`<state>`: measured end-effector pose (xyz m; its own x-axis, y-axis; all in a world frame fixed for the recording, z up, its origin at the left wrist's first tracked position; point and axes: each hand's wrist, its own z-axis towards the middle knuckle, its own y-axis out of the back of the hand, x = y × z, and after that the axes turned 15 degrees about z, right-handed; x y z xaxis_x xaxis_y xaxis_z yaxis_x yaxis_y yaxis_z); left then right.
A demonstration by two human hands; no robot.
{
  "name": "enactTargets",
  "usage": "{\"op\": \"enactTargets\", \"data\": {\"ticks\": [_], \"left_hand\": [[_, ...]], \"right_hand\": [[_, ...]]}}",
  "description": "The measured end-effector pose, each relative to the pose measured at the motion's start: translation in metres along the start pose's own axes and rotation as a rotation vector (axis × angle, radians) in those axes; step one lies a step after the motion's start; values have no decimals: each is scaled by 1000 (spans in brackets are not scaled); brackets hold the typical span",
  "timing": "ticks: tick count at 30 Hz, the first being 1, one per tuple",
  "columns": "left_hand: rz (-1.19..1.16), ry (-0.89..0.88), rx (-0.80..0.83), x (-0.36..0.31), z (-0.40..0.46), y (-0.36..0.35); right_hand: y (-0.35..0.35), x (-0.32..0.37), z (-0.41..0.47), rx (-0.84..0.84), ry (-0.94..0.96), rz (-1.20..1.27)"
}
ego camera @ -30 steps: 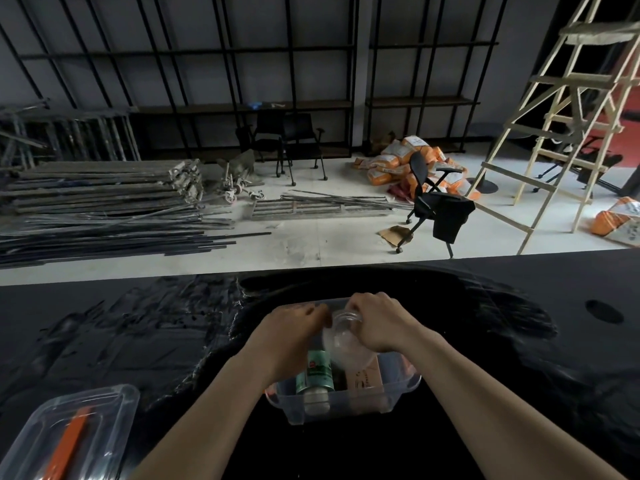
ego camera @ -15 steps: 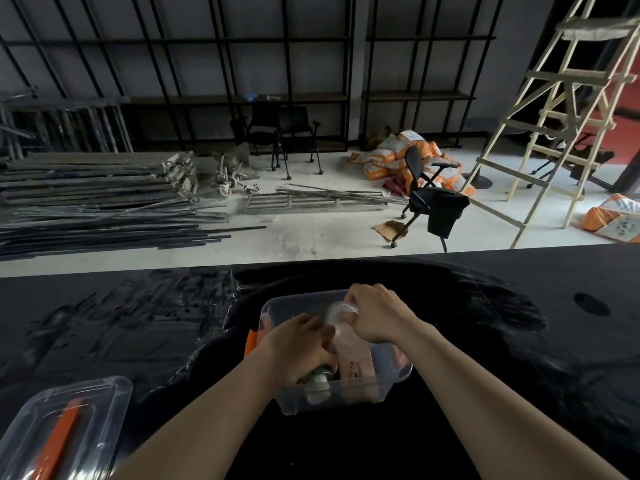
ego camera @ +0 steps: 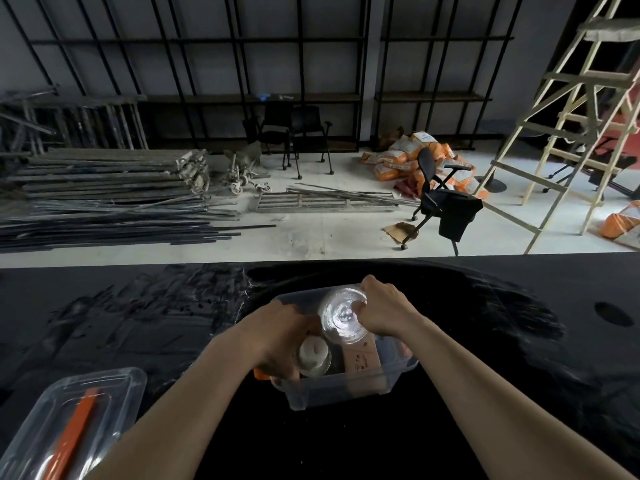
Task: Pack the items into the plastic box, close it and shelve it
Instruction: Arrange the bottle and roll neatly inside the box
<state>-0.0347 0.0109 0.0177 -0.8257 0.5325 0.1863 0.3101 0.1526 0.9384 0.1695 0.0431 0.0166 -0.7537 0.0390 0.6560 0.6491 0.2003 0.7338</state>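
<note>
A clear plastic box (ego camera: 346, 389) stands on the black table right in front of me. My left hand (ego camera: 277, 336) reaches into its left side, closed around a bottle with a white cap (ego camera: 313, 351) that stands upright. My right hand (ego camera: 384, 311) grips a clear round container (ego camera: 343, 315), tilted so one round end faces me, above the box's far side. A tan cardboard pack (ego camera: 360, 360) stands inside the box under the container. An orange latch (ego camera: 260, 375) shows at the box's left end.
The box's clear lid with an orange handle (ego camera: 74, 427) lies on the table at the lower left. The black table (ego camera: 519, 341) stretches wide to both sides. Beyond its far edge are metal bars, chairs, sacks, a wooden ladder (ego camera: 568, 116) and dark shelving (ego camera: 311, 95).
My right hand has turned the clear container so its round end faces me. My left hand has slid down the bottle, so its white cap now shows. The view has shifted slightly.
</note>
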Motion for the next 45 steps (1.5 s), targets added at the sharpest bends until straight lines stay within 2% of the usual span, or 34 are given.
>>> {"op": "enactTargets", "data": {"ticks": [5, 10, 15, 20, 24, 29, 33, 37, 45], "left_hand": [[-64, 96, 101, 2, -1, 2], [-115, 40, 184, -3, 3, 8], [-41, 18, 367, -6, 16, 9], [6, -59, 482, -14, 25, 3], [-145, -77, 566, -20, 28, 10], [-297, -133, 590, -25, 17, 26], [-357, -157, 535, -26, 5, 23], [-208, -56, 549, -29, 5, 14], [-113, -87, 509, -33, 9, 21]], "right_hand": [[-9, -4, 2, 41, -32, -2], [-13, 2, 2, 43, -27, -80], [-19, 3, 2, 34, -40, -122], [-19, -2, 2, 29, -33, -115], [-17, -3, 2, 26, -43, -102], [-17, -1, 1, 25, -33, -109], [-15, -1, 0, 38, -14, -114], [-16, 0, -1, 34, -20, -118], [-12, -4, -8, 27, -152, -201]]}}
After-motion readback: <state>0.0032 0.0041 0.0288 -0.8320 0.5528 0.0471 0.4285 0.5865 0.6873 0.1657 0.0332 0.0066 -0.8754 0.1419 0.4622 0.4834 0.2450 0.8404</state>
